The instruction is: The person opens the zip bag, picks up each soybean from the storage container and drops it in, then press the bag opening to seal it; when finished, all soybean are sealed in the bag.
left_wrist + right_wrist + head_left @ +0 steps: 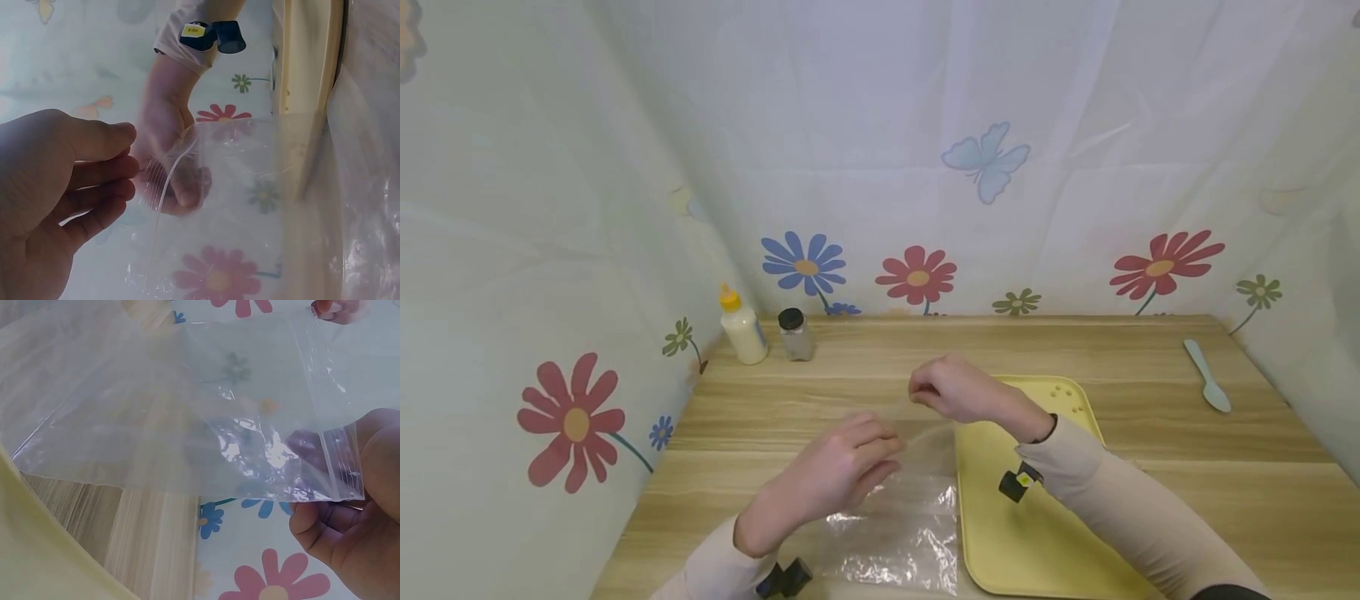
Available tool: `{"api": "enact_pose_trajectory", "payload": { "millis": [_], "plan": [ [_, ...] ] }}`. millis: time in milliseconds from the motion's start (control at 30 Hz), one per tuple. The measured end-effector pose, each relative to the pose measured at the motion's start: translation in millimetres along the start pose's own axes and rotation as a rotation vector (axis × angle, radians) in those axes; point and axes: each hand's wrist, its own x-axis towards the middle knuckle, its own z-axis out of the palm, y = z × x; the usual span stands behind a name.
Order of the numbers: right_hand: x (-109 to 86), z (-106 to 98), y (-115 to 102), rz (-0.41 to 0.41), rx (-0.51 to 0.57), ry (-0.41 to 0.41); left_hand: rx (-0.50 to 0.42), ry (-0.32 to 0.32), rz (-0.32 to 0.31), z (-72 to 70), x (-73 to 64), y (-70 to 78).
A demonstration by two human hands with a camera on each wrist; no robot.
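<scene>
A clear zip-lock bag (244,444) hangs by its zip edge, its lower part over the table just left of the yellow tray (1022,533). My right hand (958,389) pinches one corner of the zip edge between thumb and fingers, as the right wrist view shows. Lower and to the left, my left hand (838,462) hovers close to the bag's other side, its fingers loosely bent. In the left wrist view no plastic shows between those fingertips (127,134). Whether they touch the bag is unclear.
A white bottle with a yellow cap (745,329) and a small black-lidded jar (796,335) stand at the back left. A pale blue spoon (1207,375) lies far right. Printed curtains (865,150) hang behind and beside the wooden table (1150,367).
</scene>
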Motion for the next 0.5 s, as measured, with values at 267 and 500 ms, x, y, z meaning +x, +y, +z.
{"api": "enact_pose_trajectory", "payload": {
  "millis": [267, 500],
  "plan": [
    [-0.2, 0.1, -2.7, -0.037, -0.001, 0.008, -0.004, 0.011, -0.038, -3.5, -0.3, -6.7],
    [0.2, -0.8, -4.4, -0.057, -0.012, 0.018, -0.054, 0.057, -0.049, -4.9, 0.7, -16.3]
  ]
}}
